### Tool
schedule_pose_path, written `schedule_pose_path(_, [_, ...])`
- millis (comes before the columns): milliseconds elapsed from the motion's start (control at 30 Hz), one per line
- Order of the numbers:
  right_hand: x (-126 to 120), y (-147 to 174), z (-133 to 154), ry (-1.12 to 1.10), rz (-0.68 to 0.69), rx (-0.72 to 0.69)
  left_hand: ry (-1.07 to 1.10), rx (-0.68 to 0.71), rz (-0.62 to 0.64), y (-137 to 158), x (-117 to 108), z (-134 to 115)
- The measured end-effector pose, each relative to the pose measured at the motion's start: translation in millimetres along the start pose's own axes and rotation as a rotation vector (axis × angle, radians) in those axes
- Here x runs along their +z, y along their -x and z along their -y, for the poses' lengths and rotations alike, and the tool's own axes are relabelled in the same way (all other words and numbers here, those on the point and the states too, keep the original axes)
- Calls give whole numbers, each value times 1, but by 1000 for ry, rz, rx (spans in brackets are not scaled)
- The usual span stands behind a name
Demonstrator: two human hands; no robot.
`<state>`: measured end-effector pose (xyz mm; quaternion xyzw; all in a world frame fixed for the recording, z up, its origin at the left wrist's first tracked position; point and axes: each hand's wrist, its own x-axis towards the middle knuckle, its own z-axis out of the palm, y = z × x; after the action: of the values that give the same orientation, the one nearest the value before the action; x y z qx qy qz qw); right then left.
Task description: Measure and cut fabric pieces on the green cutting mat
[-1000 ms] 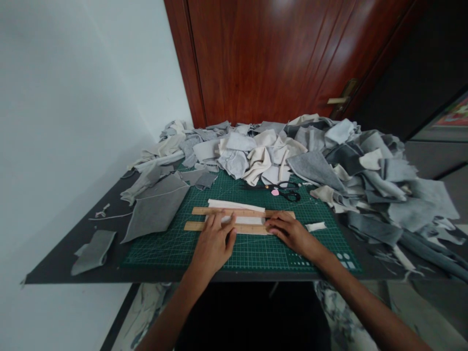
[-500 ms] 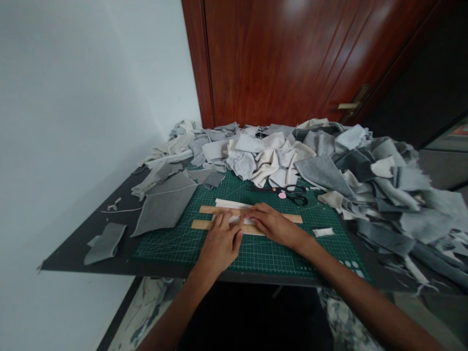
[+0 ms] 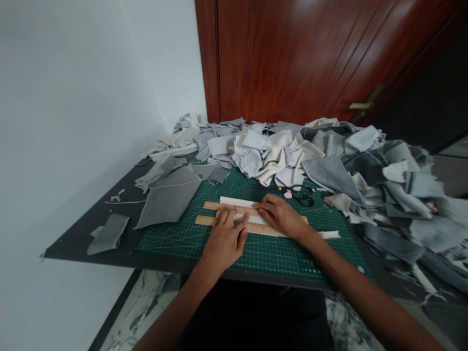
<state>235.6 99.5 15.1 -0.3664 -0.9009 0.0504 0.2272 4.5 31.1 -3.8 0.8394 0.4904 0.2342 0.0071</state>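
White folded fabric piece, beneath two flat wooden rulers.
Left hand: fingers spread, on rulers. Right hand: fingers bunched at upper ruler; grip cannot be told.

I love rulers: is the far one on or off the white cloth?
On: the far ruler lies over white cloth, visible along both edges.

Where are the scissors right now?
In the head view, the scissors lie right of centre on the green cutting mat, just beyond the right hand and in front of the pile of cloth scraps.
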Motion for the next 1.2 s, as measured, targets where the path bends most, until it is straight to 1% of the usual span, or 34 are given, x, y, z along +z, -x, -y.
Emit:
schedule_pose_path(100, [-1, 12, 3, -54, 45, -52, 12, 6, 3, -1, -1, 0])
schedule_pose_path(233, [5, 20, 9, -44, 35, -74, 19, 2, 1, -2, -2, 0])
schedule_pose_path(433, [19, 17, 11, -224, -16, -116, 11, 11, 8, -3, -1, 1])
schedule_pose_path(633, [18, 15, 9, -264, -25, -134, -7, 22, 6, -4, -4, 2])
schedule_pose_path(733, [15, 14, 11, -258, 5, -134, -24, 47, 17, -11, -10, 2])
schedule_pose_path(833, [13, 13, 12, -256, 19, -129, -30, 68, 53, -25, -13, 3])
schedule_pose_path(900, [13, 13, 12, -268, 16, -128, 2, 74, 57, -37, -10, 6])
schedule_pose_path(1033, [15, 12, 10, -347, -9, -136, 138, 68, 15, -54, 8, 13])
schedule_pose_path(1100, [15, 12, 10, -402, -18, -128, 171, 66, 5, -57, 15, 16])
schedule_pose_path(1200, [13, 12, 11, -414, -44, -55, 169, 66, 6, -57, 19, 18])
